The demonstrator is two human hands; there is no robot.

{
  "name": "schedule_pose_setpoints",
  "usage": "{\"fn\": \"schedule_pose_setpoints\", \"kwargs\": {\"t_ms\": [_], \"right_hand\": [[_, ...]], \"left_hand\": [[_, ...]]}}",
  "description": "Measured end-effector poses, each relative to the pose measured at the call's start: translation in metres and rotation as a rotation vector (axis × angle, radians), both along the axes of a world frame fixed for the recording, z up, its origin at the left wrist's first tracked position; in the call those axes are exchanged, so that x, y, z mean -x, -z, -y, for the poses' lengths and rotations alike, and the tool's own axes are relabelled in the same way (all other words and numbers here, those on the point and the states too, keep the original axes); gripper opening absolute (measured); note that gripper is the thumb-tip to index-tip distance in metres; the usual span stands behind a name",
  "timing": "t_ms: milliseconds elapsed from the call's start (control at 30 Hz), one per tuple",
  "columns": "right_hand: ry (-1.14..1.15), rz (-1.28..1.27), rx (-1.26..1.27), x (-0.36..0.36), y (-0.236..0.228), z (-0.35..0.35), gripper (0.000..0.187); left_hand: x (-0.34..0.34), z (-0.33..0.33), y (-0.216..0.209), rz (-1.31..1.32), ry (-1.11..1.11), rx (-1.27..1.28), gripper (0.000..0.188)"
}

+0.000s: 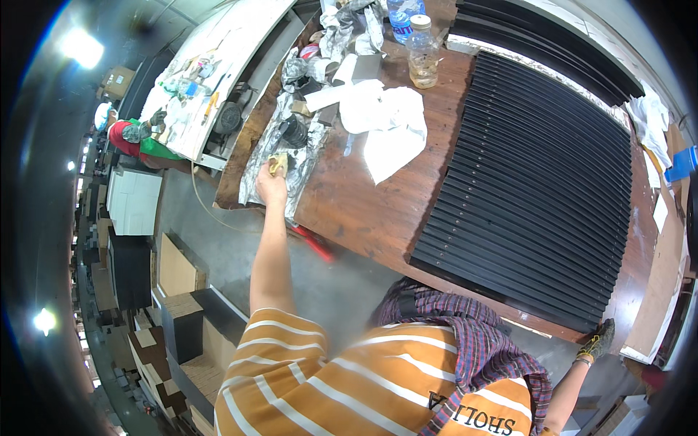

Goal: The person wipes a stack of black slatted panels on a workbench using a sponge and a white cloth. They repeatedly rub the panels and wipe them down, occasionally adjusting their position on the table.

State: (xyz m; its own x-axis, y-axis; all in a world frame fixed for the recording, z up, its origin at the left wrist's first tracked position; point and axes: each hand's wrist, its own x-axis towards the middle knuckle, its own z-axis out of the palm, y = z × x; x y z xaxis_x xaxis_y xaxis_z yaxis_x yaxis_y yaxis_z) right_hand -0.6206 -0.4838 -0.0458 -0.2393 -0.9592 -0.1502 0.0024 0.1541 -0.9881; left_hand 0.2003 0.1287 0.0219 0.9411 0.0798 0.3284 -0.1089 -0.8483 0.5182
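At the left end of the brown table [349, 211], my bare left hand [272, 186] is closed on a crumpled yellowish sponge or cloth [278, 163]. It is over a sheet of stained foil [251, 171], just nearer to me than a small black container [294, 132]. My right hand [599, 341], in a dark and yellowish glove, is at the table's near right edge, by the corner of a row of long black slats [538, 196]. The fingers of that hand are too small and dark to make out. The slats lie side by side, covering much of the table's right half.
White cloth or paper [385, 127] lies mid-table, with a jar of liquid [422, 54] and a blue-labelled bottle [403, 18] behind it. More black strips [552, 43] lie at the back. A red handle [314, 243] juts from the near edge. Another person [134, 138] works at a white table.
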Motion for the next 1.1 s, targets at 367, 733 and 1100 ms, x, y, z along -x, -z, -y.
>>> {"fn": "schedule_pose_setpoints", "kwargs": {"t_ms": [367, 733, 1100], "right_hand": [[-0.182, -0.571, 0.004, -0.021, 0.002, -0.039, 0.051], [0.065, -0.978, 0.147, -0.088, 0.0, -0.069, 0.047], [0.184, -1.013, 0.313, -0.111, -0.006, -0.083, 0.04]], "left_hand": [[-0.004, -0.016, 0.008, -0.039, 0.107, -0.04, 0.032], [0.164, 0.267, -0.088, -0.128, 1.07, 0.116, 0.043], [0.385, 0.536, -0.095, 0.16, 1.892, -0.128, 0.033]]}}
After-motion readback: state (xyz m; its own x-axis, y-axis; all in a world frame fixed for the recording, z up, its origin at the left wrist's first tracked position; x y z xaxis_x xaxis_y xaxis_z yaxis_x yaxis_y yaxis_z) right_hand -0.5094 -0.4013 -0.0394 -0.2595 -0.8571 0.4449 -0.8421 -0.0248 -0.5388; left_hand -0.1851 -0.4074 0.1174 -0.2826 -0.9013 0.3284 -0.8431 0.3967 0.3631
